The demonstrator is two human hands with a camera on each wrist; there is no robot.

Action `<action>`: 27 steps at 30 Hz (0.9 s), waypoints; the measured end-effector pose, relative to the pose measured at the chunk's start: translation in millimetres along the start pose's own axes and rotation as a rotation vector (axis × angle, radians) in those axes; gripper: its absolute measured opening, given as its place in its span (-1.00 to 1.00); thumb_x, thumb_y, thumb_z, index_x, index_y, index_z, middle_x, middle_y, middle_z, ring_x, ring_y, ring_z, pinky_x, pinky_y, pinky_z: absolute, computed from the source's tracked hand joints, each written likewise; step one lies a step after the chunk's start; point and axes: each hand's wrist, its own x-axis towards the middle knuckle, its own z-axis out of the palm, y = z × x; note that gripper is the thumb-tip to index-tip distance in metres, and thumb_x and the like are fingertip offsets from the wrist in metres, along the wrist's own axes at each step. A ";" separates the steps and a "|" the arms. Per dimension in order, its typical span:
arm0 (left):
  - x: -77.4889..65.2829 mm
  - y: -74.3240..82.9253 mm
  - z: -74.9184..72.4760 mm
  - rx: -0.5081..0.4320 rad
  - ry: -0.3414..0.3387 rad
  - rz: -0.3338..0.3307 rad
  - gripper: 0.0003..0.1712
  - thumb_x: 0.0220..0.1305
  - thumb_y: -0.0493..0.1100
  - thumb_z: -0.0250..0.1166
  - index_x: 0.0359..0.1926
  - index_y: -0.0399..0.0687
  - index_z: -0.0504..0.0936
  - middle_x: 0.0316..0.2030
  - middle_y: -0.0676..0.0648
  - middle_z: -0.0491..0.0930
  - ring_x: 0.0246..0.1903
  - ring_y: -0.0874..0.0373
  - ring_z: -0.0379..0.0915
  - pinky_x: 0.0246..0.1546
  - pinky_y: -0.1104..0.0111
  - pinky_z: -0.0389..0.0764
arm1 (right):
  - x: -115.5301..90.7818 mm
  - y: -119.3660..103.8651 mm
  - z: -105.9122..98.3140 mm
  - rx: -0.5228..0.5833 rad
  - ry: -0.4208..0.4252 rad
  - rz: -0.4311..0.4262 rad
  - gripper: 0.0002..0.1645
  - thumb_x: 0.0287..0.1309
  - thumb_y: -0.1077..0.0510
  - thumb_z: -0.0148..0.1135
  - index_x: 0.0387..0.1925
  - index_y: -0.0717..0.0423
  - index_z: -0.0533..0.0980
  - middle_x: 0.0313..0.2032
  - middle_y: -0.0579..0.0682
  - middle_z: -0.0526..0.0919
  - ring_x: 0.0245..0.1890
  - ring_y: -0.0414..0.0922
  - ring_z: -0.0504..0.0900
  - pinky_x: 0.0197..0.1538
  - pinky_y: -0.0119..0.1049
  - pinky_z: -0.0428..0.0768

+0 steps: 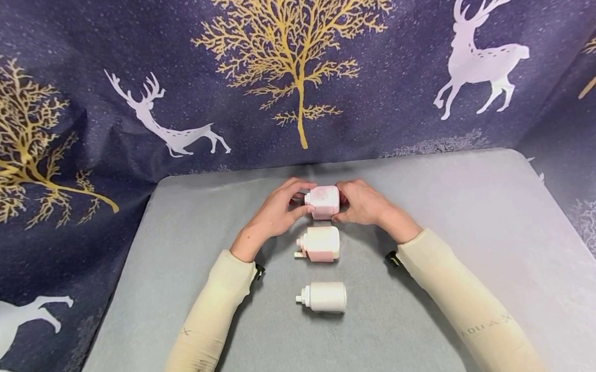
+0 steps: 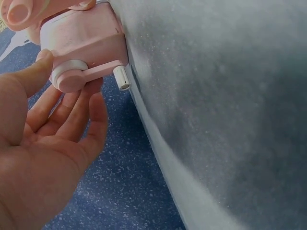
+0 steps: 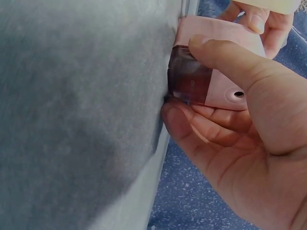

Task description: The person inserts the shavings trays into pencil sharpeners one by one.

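A pink crank pencil sharpener [image 1: 324,200] lies between both hands at the far part of the table. My left hand [image 1: 281,208] holds its crank end, with the thumb on the near side and fingers round the back. In the left wrist view, its crank handle [image 2: 122,78] ends in a white knob close to the tabletop. From the other side my right hand [image 1: 362,202] grips the opposite end. The right wrist view shows a dark see-through shavings drawer [image 3: 189,76] and a small pencil hole [image 3: 239,94] there, between thumb and fingers.
Nearer the body stands a cream-and-pink sharpener [image 1: 321,243], its crank pointing left. A white sharpener [image 1: 328,297] is nearest. All rest on a grey tabletop [image 1: 204,212]. Behind the table's far edge hangs a dark blue cloth [image 1: 256,138] with deer and trees.
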 end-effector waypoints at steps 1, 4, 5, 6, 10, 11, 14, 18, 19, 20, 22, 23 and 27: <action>-0.1 -0.3 -0.1 0.000 0.000 -0.001 -0.43 0.25 -0.10 0.34 0.27 -0.03 0.47 0.09 0.10 0.43 -0.01 0.23 0.46 0.01 0.33 0.54 | 0.0 -0.1 0.1 -0.001 -0.002 0.000 -0.52 -0.22 0.03 0.57 -0.28 0.10 0.50 -0.44 -0.07 0.61 -0.45 -0.15 0.55 -0.36 -0.27 0.56; -0.2 -1.1 0.1 -0.002 0.000 -0.001 -0.43 0.25 -0.10 0.34 0.27 -0.02 0.47 0.09 0.11 0.43 -0.02 0.24 0.46 0.00 0.32 0.54 | 0.0 -0.5 0.1 -0.004 -0.007 0.001 -0.51 -0.21 0.02 0.56 -0.28 0.11 0.50 -0.44 -0.06 0.61 -0.44 -0.14 0.55 -0.36 -0.27 0.56; -0.3 -1.2 0.3 -0.002 0.000 0.000 -0.43 0.25 -0.10 0.34 0.27 -0.02 0.47 0.09 0.11 0.43 -0.02 0.24 0.46 0.00 0.32 0.54 | 0.0 -0.6 0.1 -0.005 -0.008 0.002 -0.51 -0.20 0.02 0.56 -0.27 0.11 0.50 -0.43 -0.05 0.61 -0.44 -0.14 0.55 -0.35 -0.27 0.56; -0.4 -1.3 0.4 -0.002 0.002 0.000 -0.44 0.25 -0.10 0.34 0.27 -0.01 0.47 0.09 0.11 0.43 -0.02 0.24 0.46 0.00 0.33 0.55 | 0.0 -0.5 0.2 -0.002 -0.010 0.001 -0.51 -0.20 0.03 0.56 -0.27 0.11 0.50 -0.43 -0.05 0.61 -0.43 -0.14 0.55 -0.35 -0.27 0.56; -1.3 -1.1 0.0 0.004 -0.002 0.002 -0.43 0.26 -0.10 0.34 0.28 -0.02 0.47 0.10 0.10 0.43 -0.02 0.25 0.46 -0.01 0.33 0.55 | -0.1 -0.5 0.8 0.001 -0.011 -0.005 -0.51 -0.20 0.03 0.56 -0.26 0.12 0.50 -0.41 -0.03 0.63 -0.42 -0.12 0.57 -0.34 -0.27 0.57; -1.6 -0.8 -0.3 0.009 -0.005 0.002 -0.43 0.26 -0.10 0.33 0.28 -0.02 0.47 0.10 0.11 0.43 -0.02 0.25 0.46 -0.01 0.33 0.55 | -0.3 -0.3 1.0 -0.001 -0.011 -0.007 -0.51 -0.20 0.02 0.56 -0.26 0.12 0.50 -0.41 -0.03 0.64 -0.42 -0.13 0.57 -0.34 -0.27 0.57; -2.1 0.1 -0.9 0.036 -0.012 0.003 -0.42 0.28 -0.07 0.32 0.30 -0.01 0.46 0.11 0.12 0.43 -0.02 0.27 0.45 0.00 0.33 0.54 | -1.1 0.5 1.6 0.003 0.000 -0.018 -0.52 -0.21 0.03 0.56 -0.28 0.11 0.50 -0.42 -0.02 0.64 -0.44 -0.13 0.56 -0.36 -0.27 0.56; -2.4 1.5 -1.0 0.077 -0.016 -0.001 -0.41 0.29 -0.02 0.31 0.32 0.04 0.44 0.12 0.16 0.42 -0.01 0.29 0.44 0.00 0.30 0.54 | -2.2 1.1 2.0 0.016 0.013 -0.015 -0.51 -0.22 0.04 0.56 -0.27 0.12 0.51 -0.43 -0.02 0.64 -0.45 -0.14 0.55 -0.36 -0.27 0.55; -2.4 1.9 -0.7 0.085 -0.017 -0.001 -0.41 0.30 -0.01 0.30 0.32 0.05 0.44 0.12 0.17 0.42 -0.01 0.29 0.44 -0.01 0.30 0.55 | -2.5 1.2 2.1 0.019 0.014 -0.011 -0.51 -0.22 0.04 0.56 -0.26 0.12 0.51 -0.43 -0.03 0.64 -0.44 -0.14 0.56 -0.36 -0.27 0.56; -2.4 2.2 -0.5 0.091 -0.018 -0.001 -0.41 0.30 -0.01 0.30 0.33 0.05 0.43 0.13 0.17 0.41 0.00 0.29 0.44 -0.02 0.29 0.55 | -2.8 1.3 2.2 0.017 0.015 -0.007 -0.51 -0.22 0.04 0.56 -0.26 0.11 0.50 -0.43 -0.04 0.63 -0.45 -0.15 0.55 -0.36 -0.28 0.56; -2.7 3.2 -0.2 0.098 -0.021 0.005 -0.41 0.31 -0.02 0.29 0.33 0.07 0.42 0.14 0.15 0.41 0.00 0.27 0.44 -0.03 0.25 0.56 | -3.3 2.4 2.5 0.023 0.019 -0.003 -0.51 -0.23 0.03 0.56 -0.26 0.10 0.50 -0.43 -0.07 0.63 -0.44 -0.16 0.56 -0.34 -0.28 0.56; -2.7 3.5 0.1 0.101 -0.023 0.010 -0.41 0.31 -0.02 0.29 0.34 0.07 0.41 0.15 0.14 0.41 0.01 0.26 0.44 -0.03 0.25 0.56 | -3.7 2.9 2.7 0.026 0.022 -0.001 -0.52 -0.23 0.03 0.56 -0.27 0.09 0.50 -0.43 -0.07 0.63 -0.43 -0.16 0.56 -0.33 -0.28 0.56; -4.5 3.6 0.4 0.119 -0.024 0.009 -0.36 0.34 0.02 0.26 0.39 0.09 0.34 0.20 0.06 0.39 0.04 0.21 0.43 0.00 0.20 0.55 | -6.3 4.3 2.2 0.040 0.027 0.004 -0.51 -0.20 0.01 0.55 -0.25 0.09 0.51 -0.37 -0.03 0.67 -0.36 -0.11 0.59 -0.23 -0.24 0.57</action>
